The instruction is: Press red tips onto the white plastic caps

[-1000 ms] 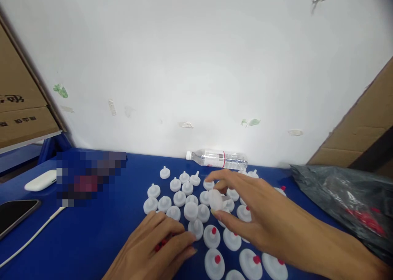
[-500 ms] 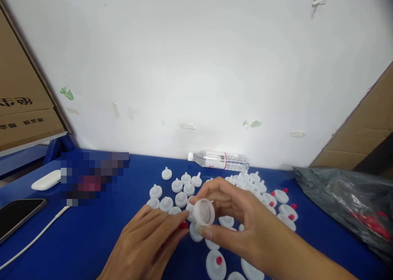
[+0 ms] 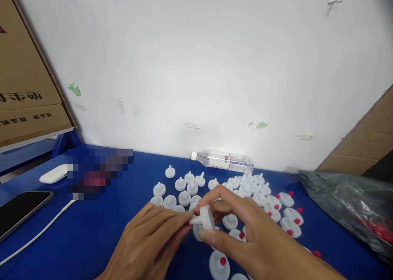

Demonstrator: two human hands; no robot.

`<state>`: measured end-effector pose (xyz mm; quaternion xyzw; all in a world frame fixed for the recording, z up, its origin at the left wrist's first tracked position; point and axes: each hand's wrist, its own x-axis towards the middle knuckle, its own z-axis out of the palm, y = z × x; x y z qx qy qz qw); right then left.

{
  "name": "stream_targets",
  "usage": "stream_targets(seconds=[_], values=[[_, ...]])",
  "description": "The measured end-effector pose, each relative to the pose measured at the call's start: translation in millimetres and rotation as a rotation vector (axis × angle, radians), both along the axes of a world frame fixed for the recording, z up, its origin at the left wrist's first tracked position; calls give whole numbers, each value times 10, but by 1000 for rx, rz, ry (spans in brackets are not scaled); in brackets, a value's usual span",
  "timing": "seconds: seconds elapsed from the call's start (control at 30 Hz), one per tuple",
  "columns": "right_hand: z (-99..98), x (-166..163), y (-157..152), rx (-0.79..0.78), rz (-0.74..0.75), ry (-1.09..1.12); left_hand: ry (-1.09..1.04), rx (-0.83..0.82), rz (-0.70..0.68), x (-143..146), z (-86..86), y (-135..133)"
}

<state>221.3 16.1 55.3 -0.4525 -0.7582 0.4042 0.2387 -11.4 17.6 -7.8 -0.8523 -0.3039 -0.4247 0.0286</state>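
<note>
My right hand point(image 3: 236, 222) pinches a white plastic nozzle cap point(image 3: 206, 218) by its round rim, with the narrow spout pointing left. Between the fingers of my left hand point(image 3: 153, 235) sits a small red tip cap point(image 3: 188, 222), mostly covered by the fingers. The spout's end meets the red tip cap; I cannot tell how far it is inside. Behind and around my hands lie several white nozzle caps with bare spouts point(image 3: 184, 198). Others to the right and in front carry red tips, such as one white nozzle cap point(image 3: 218, 267) near the bottom edge.
A clear plastic bottle point(image 3: 224, 161) lies along the white wall. At the right is a grey plastic bag point(image 3: 334, 202) with red pieces point(image 3: 379, 231) showing. On the left are a phone point(image 3: 24, 210), a white case point(image 3: 53, 174) and a white cable point(image 3: 39, 235). Cardboard point(image 3: 30, 79) stands behind.
My right hand has turned the nozzle cap from its open side facing me to its spout pointing left. The spout now meets the red tip cap. The view has shifted slightly.
</note>
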Motion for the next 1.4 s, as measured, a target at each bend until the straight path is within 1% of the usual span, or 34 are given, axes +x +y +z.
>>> stream_targets(seconds=[0.13,0.27,0.33,0.43,0.5,0.6,0.63,0.77,0.83,0.9,0.97,1.03,1.1,1.17,1.27,1.3,1.4], values=[[-19,-31,-6,7,34,34,10,8,-13,-3,-5,-3],[-25,-44,-28,26,-2,4,50,49,-1,8,8,19],[-32,-42,-51,53,-23,-21,54,65,-16,17,6,23],[-39,-43,-96,113,-42,-57,27,43,-66,37,4,-15],[-36,-46,-129,156,-4,-74,-21,41,-75,54,23,-67],[-29,-47,-173,277,60,-120,-81,60,2,73,67,-117],[-30,-46,-183,326,73,-148,-79,75,2,74,73,-114],[-54,-54,-186,479,119,-232,-40,127,-119,50,27,-29],[-86,-80,-164,550,123,-261,-18,103,-125,39,-7,4],[-133,-114,-134,663,123,-317,12,79,-96,39,-18,-1],[-173,-138,-107,801,123,-387,45,70,-78,45,3,-39],[-174,-123,-87,892,119,-446,86,33,-59,50,43,-81],[-108,-50,-69,903,113,-487,131,-14,-25,47,75,-100],[18,81,-42,862,73,-520,192,-16,39,38,73,-85],[236,324,29,757,-110,-542,259,65,183,21,7,-28],[294,399,60,721,-146,-552,288,80,225,15,-21,-12],[384,558,155,722,-138,-570,380,69,297,-5,-88,7]])
